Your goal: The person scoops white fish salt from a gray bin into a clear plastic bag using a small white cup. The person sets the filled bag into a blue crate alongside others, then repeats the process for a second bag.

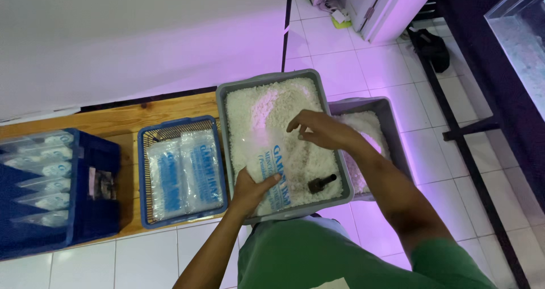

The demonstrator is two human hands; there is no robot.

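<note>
My left hand (pixel 250 189) grips the lower edge of a clear plastic bag with blue print (pixel 272 161), held over a grey tub (pixel 226 118) full of coarse white grains (pixel 267 104). At the bag's upper edge my right hand (pixel 318 131) pinches the plastic, fingers bent. A small dark scoop-like object (pixel 322 183) lies in the grains near the tub's front right corner.
A second grey tub (pixel 392 118) of white grains sits to the right. A blue wire basket (pixel 149 170) holds filled printed bags, and a dark blue crate (pixel 96 209) at the left holds several more. All rest on a wooden bench (pixel 113 118) above a tiled floor.
</note>
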